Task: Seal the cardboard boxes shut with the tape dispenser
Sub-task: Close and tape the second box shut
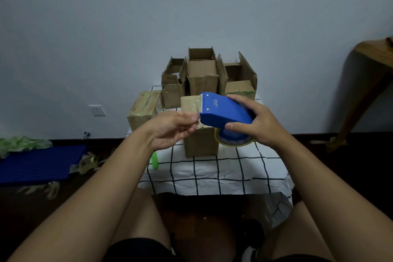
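Observation:
My right hand grips a blue tape dispenser with a roll of clear tape, held in the air above a closed cardboard box in the middle of the checked cloth. My left hand pinches the free tape end at the dispenser's cutter edge. Three open boxes stand in a row at the back of the table. A closed, taped box lies to their left.
The low table is covered with a white cloth with black grid lines. A green utility knife lies at its left edge. A blue plastic mat and scraps of used tape lie on the floor at left. A wooden table leg stands at right.

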Tool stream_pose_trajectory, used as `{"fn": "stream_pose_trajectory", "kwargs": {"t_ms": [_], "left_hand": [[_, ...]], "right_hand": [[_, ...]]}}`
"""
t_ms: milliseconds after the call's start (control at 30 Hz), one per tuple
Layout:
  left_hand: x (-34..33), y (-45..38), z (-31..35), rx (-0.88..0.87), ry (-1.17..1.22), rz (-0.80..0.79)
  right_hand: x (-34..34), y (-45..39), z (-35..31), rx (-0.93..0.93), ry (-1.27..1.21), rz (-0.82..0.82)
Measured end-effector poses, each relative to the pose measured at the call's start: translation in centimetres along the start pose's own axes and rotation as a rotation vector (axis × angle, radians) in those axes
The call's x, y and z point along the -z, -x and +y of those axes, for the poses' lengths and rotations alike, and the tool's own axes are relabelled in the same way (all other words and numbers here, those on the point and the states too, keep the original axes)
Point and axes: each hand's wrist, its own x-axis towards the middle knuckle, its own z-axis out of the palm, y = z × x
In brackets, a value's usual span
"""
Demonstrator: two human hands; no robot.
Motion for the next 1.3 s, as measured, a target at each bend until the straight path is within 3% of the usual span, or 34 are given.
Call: {"fn": "stream_pose_trajectory", "kwargs": {"t_ms": [333,767,1133,1300], "left_hand": [[0.0,0.4,-0.1,0.124,-0.246,0.021],[1.0,0.4,2.8,-0.067,-0.764,0.392],[2.6,0.7,3.3,-0.169,-0.77,0.604],[2.9,0.5,2.4,-0.144,-0.662,0.536]], "right_hand": [[0.1,0.8,-0.2,0.082,0.177,-0.026],[1.6,0.3,0.7,0.002,0.353,-0.09],[6.4,-0.1,1.3,-0.016,0.536,-0.109],[6.4,-0.6,1.4,-0.024,0.69,-0.149]]}}
